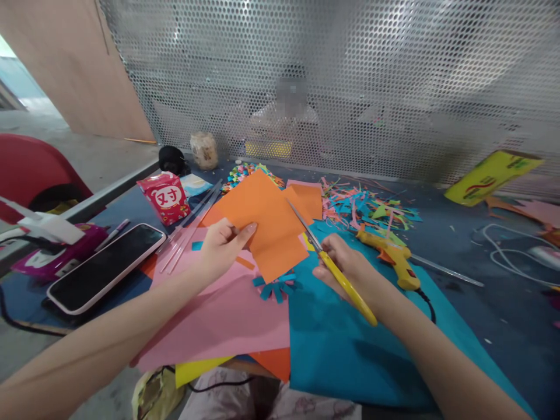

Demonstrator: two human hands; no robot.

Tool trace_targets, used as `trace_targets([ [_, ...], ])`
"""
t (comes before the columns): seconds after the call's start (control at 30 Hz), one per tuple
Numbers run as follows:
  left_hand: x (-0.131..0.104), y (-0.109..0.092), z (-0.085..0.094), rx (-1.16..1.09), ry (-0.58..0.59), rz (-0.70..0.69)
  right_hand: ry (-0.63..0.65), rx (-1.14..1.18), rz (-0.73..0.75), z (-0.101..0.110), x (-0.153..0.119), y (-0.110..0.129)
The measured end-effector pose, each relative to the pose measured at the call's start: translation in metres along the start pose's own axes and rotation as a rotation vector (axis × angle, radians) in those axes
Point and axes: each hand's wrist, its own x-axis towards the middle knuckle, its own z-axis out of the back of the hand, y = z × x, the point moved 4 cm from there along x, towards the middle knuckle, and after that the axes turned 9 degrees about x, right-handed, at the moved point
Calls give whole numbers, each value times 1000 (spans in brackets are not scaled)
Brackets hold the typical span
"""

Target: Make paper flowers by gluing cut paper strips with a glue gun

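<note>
An orange sheet of paper is pinched between the thumb and fingers of my left hand, held up over the table. My right hand grips yellow-handled scissors, whose blades reach the sheet's right side. Whether the blades are closed on the paper I cannot tell. Below the sheet lies a blue fringed paper piece, partly hidden. Under my hands spread a pink sheet and a large blue sheet.
A yellow glue gun lies right of my right hand, near paper scraps. On the left are a phone, a red snack packet and clear sticks. A perforated metal screen stands behind; a person shows through it.
</note>
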Motion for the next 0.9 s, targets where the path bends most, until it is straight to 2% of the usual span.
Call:
trace_targets([
  [0.13, 1, 0, 0, 8, 4, 11, -31, -7, -12, -2, 1, -4],
  [0.57, -1, -3, -1, 52, 42, -15, 6, 92, -1, -4, 1, 1],
  [0.9, -2, -2, -4, 45, 87, 38, -2, 180, 7, -10, 2, 0],
])
